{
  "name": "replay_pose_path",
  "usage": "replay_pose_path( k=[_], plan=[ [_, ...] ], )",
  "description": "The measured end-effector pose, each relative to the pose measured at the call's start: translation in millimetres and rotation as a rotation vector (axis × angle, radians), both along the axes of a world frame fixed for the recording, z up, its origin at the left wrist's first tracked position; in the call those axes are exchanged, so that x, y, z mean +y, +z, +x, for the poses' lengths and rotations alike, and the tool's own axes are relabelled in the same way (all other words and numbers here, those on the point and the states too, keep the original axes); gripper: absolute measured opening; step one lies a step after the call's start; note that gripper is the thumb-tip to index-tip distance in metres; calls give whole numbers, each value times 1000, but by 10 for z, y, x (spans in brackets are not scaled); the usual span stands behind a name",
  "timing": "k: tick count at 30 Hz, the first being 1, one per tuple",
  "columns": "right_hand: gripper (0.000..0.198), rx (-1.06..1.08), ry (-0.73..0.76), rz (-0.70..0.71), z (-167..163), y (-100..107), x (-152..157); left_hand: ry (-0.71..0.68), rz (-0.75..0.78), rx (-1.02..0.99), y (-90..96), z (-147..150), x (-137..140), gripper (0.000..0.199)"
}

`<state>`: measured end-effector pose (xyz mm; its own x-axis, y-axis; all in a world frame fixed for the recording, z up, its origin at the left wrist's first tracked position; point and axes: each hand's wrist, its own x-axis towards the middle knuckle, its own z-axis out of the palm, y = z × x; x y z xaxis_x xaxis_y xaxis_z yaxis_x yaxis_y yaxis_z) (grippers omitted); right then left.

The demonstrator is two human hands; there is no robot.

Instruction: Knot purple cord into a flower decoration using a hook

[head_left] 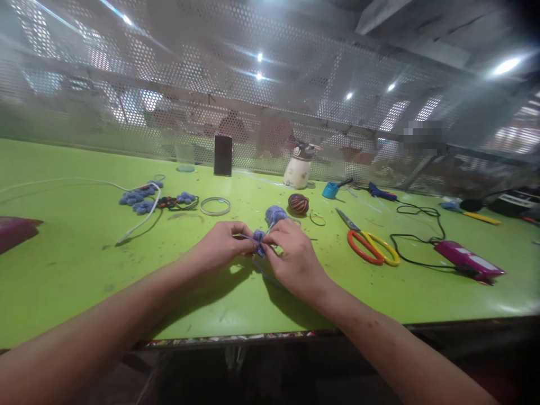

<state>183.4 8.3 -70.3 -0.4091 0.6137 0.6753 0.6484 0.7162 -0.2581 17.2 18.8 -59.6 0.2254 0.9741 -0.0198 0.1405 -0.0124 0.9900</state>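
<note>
A small purple yarn piece is pinched between both hands above the green table. My left hand closes on its left side, with a strand of yarn running over the fingers. On the other side my right hand is closed, its thumb and fingertips on the piece; a thin pale shaft shows by these fingers, too small to name. Just behind the hands lies a ball of purple yarn. Beside it sits a dark multicoloured yarn ball. A loose strand hangs below the fingers.
Scissors with red and yellow handles lie to the right, near a magenta device with a black cord. Left are purple yarn pieces, a white cable and a ring. Behind stand a phone and a bottle.
</note>
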Motion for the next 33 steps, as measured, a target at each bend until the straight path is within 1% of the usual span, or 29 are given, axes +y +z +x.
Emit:
replay_pose_path(
  k=[2,4,8,10,12,20,24,28,33],
  plan=[
    [13,33,-11,3,-15,9,-10,2,-6,-11,0,3,2,7],
    [15,92,-19,-23,-29,36,-22,-7,-37,-96,3,13,1,7],
    [19,212,23,-165,-42,103,-33,-36,-145,-323,-7,32,5,11],
    [18,243,43,-211,-40,119,-30,-42,-166,-385,-21,29,15,13],
    [17,255,58,-221,-34,118,-24,-43,-166,-405,-32,20,20,13],
    [15,244,143,-105,-9,84,-9,-29,-208,-417,39,-4,-16,16],
    [13,220,180,-67,8,76,2,-31,-238,-431,29,-20,-6,14],
    [10,150,230,-3,37,85,14,-68,-282,-476,13,-36,6,12],
    [9,66,265,99,66,90,18,-77,-363,-502,52,-23,-9,8]
  ],
)
